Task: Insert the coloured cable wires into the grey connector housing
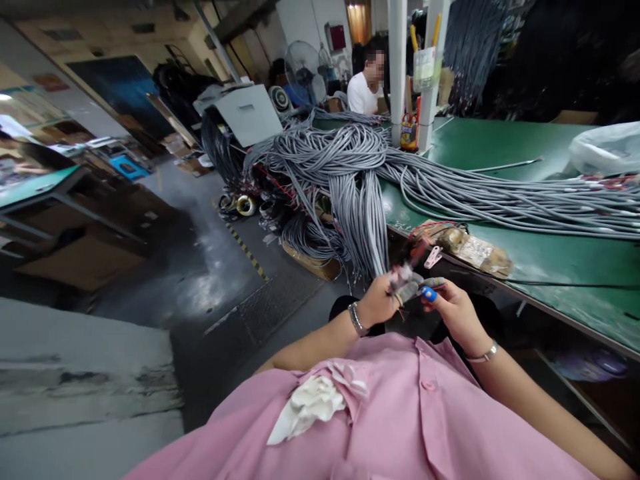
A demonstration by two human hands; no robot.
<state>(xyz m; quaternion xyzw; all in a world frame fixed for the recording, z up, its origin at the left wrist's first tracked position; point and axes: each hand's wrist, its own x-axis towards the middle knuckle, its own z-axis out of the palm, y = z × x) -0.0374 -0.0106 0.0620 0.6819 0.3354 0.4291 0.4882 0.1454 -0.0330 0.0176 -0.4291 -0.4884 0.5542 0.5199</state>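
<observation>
In front of my body, at the edge of the bench, my left hand (383, 300) is closed round a small bunch of thin wires (415, 257), blurred and reddish at the tips. Grey covers wrap some of its fingers. Close beside it on the right, my right hand (454, 308) pinches thumb against forefinger, with a blue wrap (429, 294) on the thumb. What sits in that pinch is too small to make out. Just behind the hands, a thick bundle of grey cables (357, 213) hangs over the bench edge.
More grey cables (500, 200) stretch across the green bench (500, 143). A pale pink clip (433, 257) and a taped brown block (475, 250) lie at its edge. White posts (399, 73) rise from it. A co-worker (363, 90) sits beyond. A plastic bag (607, 150) lies far right.
</observation>
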